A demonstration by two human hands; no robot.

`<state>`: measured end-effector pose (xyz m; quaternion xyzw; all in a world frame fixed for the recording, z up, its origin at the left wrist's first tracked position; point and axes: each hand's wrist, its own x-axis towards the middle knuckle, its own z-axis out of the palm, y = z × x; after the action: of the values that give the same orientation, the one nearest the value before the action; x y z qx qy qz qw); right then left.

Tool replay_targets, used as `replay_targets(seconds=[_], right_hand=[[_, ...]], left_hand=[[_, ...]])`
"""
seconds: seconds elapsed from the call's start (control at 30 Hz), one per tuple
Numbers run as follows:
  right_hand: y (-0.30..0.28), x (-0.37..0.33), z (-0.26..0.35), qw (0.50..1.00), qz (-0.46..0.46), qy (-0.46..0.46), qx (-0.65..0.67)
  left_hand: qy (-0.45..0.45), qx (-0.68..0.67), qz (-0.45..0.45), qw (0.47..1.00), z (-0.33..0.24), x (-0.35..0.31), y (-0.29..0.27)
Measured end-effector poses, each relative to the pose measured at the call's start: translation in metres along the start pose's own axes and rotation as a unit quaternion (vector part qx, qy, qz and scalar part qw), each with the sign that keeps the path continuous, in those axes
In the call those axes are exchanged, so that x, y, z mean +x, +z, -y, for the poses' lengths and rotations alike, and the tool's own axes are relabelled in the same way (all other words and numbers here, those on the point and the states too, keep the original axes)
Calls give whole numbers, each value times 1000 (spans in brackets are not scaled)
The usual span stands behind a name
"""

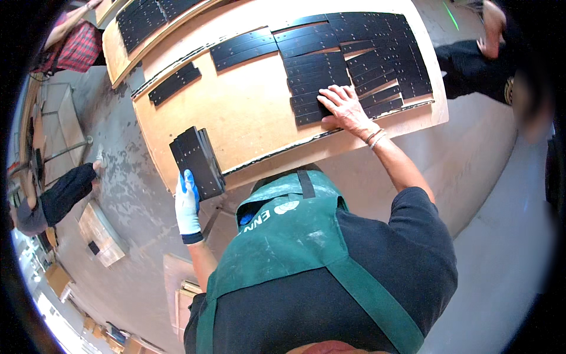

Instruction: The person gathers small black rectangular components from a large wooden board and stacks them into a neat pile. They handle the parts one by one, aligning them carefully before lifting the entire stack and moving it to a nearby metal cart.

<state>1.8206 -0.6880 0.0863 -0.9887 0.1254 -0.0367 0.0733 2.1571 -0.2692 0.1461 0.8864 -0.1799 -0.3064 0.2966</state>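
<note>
My left hand point(187, 206), in a white glove with blue fingertips, grips the near end of a stack of flat black strips point(197, 162). The stack is tilted over the left front corner of a light wooden board point(247, 121). Bare, with bands at the wrist, my right hand point(346, 111) lies with fingers outstretched on the nearest of many black strips point(315, 74). Those strips have small holes or dots and cover the board's right part in rows, with some gaps between them. One short black piece point(175, 84) lies apart on the left.
Another board point(159, 35) with black strips adjoins at the far left. A person in a red checked garment point(79, 47) stands beyond it; another in dark clothes point(471, 68) is at the right. Further left, a third person point(59, 200) is near a low wooden panel point(101, 233) on the floor.
</note>
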Motion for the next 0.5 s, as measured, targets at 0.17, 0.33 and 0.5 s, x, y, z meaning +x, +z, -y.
replay_targets(seconds=[0.17, 0.33, 0.5], right_hand=[[4, 7, 15, 999, 12, 20, 34], [2, 1, 34, 999, 25, 20, 34], [-25, 23, 22, 997, 55, -21, 55]], left_hand=[[-1, 39, -20, 999, 11, -2, 1], [-31, -3, 17, 999, -17, -5, -4], [-7, 35, -9, 999, 9, 1, 0]])
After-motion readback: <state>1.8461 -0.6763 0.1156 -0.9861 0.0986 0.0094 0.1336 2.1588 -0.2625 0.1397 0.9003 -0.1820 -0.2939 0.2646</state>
